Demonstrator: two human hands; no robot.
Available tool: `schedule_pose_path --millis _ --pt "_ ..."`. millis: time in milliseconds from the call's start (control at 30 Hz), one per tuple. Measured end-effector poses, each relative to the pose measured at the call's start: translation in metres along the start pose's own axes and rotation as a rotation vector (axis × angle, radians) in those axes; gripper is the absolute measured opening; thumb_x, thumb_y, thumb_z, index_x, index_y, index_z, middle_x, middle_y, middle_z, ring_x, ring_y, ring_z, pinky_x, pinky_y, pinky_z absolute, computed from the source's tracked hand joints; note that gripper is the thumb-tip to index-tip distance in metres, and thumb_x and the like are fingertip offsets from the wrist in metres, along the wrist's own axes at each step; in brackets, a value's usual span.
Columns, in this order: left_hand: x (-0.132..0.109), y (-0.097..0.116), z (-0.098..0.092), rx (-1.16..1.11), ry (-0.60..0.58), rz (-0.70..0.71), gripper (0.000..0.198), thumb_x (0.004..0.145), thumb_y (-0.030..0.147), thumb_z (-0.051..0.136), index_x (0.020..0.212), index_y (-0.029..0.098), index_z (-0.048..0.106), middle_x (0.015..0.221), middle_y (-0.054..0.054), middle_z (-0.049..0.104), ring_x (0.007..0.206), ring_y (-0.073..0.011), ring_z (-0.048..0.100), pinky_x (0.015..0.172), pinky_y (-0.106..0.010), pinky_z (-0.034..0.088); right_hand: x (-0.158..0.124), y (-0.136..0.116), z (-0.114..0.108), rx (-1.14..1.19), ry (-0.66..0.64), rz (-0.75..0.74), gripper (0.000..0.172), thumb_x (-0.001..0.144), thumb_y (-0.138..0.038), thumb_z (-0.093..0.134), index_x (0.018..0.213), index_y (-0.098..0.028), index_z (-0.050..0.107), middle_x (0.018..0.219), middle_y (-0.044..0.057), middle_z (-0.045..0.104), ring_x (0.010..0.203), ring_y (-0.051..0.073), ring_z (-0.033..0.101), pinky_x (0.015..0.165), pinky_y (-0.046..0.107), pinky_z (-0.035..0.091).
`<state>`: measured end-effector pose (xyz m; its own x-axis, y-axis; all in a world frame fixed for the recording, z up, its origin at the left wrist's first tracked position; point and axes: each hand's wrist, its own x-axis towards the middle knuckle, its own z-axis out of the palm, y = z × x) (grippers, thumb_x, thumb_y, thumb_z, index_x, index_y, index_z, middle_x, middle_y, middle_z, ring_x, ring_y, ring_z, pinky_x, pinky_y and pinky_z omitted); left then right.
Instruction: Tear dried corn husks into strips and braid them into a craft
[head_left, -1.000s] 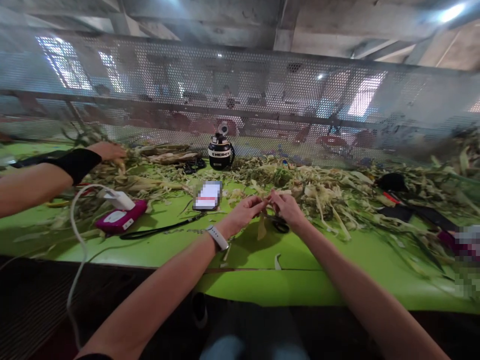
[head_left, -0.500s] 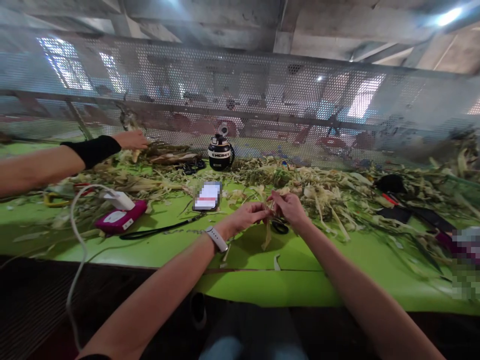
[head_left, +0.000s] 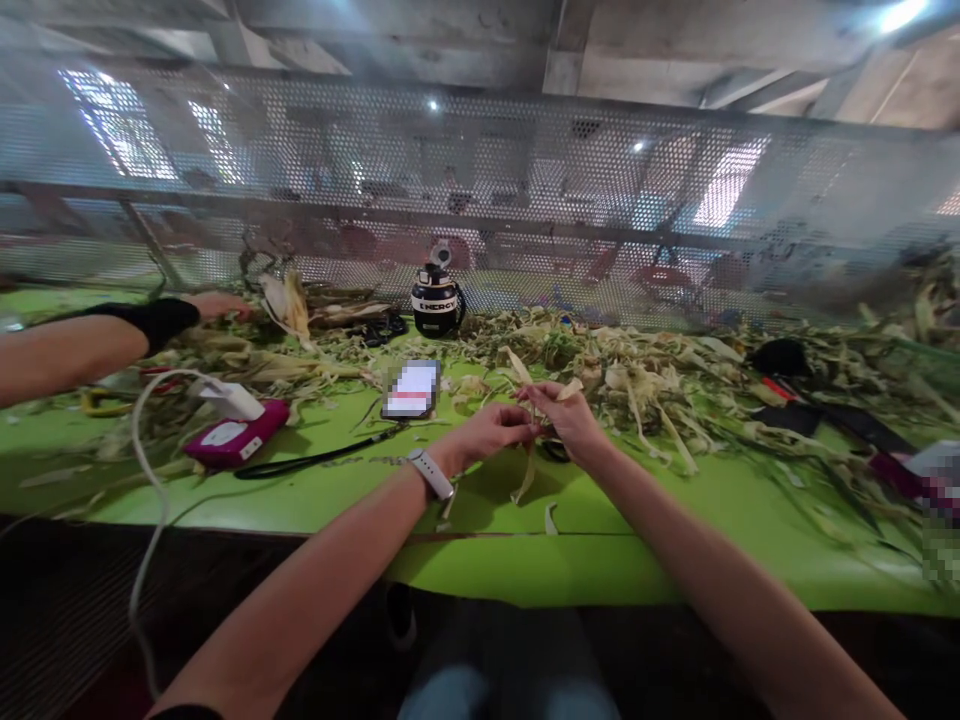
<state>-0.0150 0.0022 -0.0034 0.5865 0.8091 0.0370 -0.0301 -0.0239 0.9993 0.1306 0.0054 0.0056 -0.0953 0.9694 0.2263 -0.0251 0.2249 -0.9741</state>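
Both of my hands meet over the front middle of the green table [head_left: 600, 510]. My left hand [head_left: 491, 432], with a watch [head_left: 430, 474] at the wrist, is closed in a pinch on a pale strip of corn husk [head_left: 525, 478]. Close beside it, my right hand [head_left: 564, 412] is closed too, its fingertips on the upper part of the same husk. Ends of husk stick out above and below the fingers. A black loop [head_left: 556, 452] lies on the table just behind my hands. A small husk scrap [head_left: 550, 519] rests near the table edge.
Husk strips [head_left: 637, 390] are heaped along the back. A phone [head_left: 411, 388], a black bottle [head_left: 436, 303] and a purple power block [head_left: 238, 432] with a white cable stand left of centre. A co-worker's hand [head_left: 217, 305] reaches in from the left. A perforated screen [head_left: 480, 190] rises behind.
The co-worker's hand has moved left, away from the husk bundle at the back. My hands stay together on the husk, whose upper end now stands out more above my fingers.
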Motion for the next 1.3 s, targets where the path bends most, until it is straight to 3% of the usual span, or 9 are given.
schedule_pose_path --millis 167,333,400,467,533,633,833,1067,1300 --pt "0.004 0.002 -0.001 -0.325 0.139 0.017 0.017 0.068 0.029 0.073 0.07 0.014 0.066 0.063 0.0 0.062 0.058 -0.0091 0.053 0.061 -0.023 0.038 0.007 0.0 -0.008 0.062 0.06 0.05 0.046 0.064 -0.063 0.066 0.077 -0.018 0.062 0.072 0.001 0.061 0.063 0.013 0.053 0.056 0.026 0.043" --pt "0.006 0.007 -0.01 -0.572 0.318 0.108 0.018 0.071 0.026 0.07 0.085 0.014 0.068 0.079 -0.005 0.069 0.077 -0.0144 0.063 0.072 -0.025 0.044 0.006 -0.007 -0.018 -0.225 0.443 -0.294 0.037 0.076 -0.055 0.058 0.074 -0.018 0.057 0.068 -0.001 0.055 0.066 0.013 0.049 0.064 0.026 0.041" --pt "0.006 0.007 -0.012 -0.587 0.357 0.121 0.02 0.069 0.027 0.073 0.085 0.015 0.068 0.079 -0.005 0.07 0.079 -0.014 0.064 0.072 -0.024 0.044 0.0 -0.011 -0.015 -0.348 0.352 -0.348 0.04 0.082 -0.052 0.051 0.062 -0.019 0.053 0.06 -0.001 0.052 0.06 0.013 0.047 0.062 0.026 0.039" --pt "0.007 0.007 -0.013 -0.582 0.38 0.152 0.023 0.064 0.027 0.077 0.082 0.015 0.069 0.077 -0.003 0.07 0.077 -0.0127 0.063 0.072 -0.024 0.044 -0.007 -0.011 -0.008 -0.473 0.146 -0.309 0.047 0.086 -0.052 0.045 0.053 -0.018 0.051 0.053 0.0 0.05 0.055 0.012 0.046 0.057 0.026 0.038" --pt "0.008 0.006 -0.012 -0.569 0.39 0.179 0.027 0.058 0.027 0.081 0.079 0.015 0.069 0.074 -0.002 0.069 0.074 -0.0116 0.062 0.072 -0.024 0.045 -0.011 -0.008 0.001 -0.594 -0.032 -0.25 0.045 0.085 -0.051 0.047 0.057 -0.018 0.055 0.056 0.001 0.055 0.054 0.013 0.048 0.055 0.026 0.037" --pt "0.008 0.006 -0.011 -0.54 0.393 0.181 0.03 0.052 0.027 0.083 0.075 0.014 0.068 0.072 -0.001 0.069 0.071 -0.0116 0.062 0.072 -0.025 0.045 -0.012 0.001 0.009 -0.692 -0.159 -0.208 0.031 0.079 -0.047 0.057 0.074 -0.017 0.062 0.072 0.004 0.064 0.06 0.014 0.053 0.058 0.026 0.039" --pt "0.008 0.004 -0.017 -0.49 0.412 0.2 0.03 0.053 0.029 0.083 0.074 0.014 0.068 0.074 -0.003 0.07 0.072 -0.012 0.062 0.07 -0.024 0.045 -0.007 0.011 0.007 -0.635 -0.206 -0.213 0.017 0.078 -0.029 0.052 0.065 -0.018 0.054 0.061 -0.001 0.054 0.057 0.012 0.048 0.056 0.025 0.037" --pt "0.007 0.005 -0.017 -0.562 0.423 0.176 0.028 0.058 0.032 0.08 0.079 0.016 0.07 0.08 -0.004 0.071 0.076 -0.0141 0.064 0.065 -0.023 0.047 -0.005 0.014 0.012 -0.266 -0.193 -0.054 0.028 0.073 -0.042 0.061 0.08 -0.019 0.048 0.072 0.001 0.058 0.057 0.013 0.055 0.053 0.026 0.044" --pt "0.008 0.004 -0.017 -0.513 0.436 0.183 0.032 0.058 0.04 0.08 0.077 0.015 0.07 0.075 -0.004 0.071 0.072 -0.0145 0.064 0.066 -0.025 0.047 -0.007 0.016 0.01 -0.387 -0.213 -0.164 0.017 0.076 -0.033 0.058 0.081 -0.017 0.057 0.066 0.0 0.058 0.056 0.012 0.051 0.054 0.025 0.042"
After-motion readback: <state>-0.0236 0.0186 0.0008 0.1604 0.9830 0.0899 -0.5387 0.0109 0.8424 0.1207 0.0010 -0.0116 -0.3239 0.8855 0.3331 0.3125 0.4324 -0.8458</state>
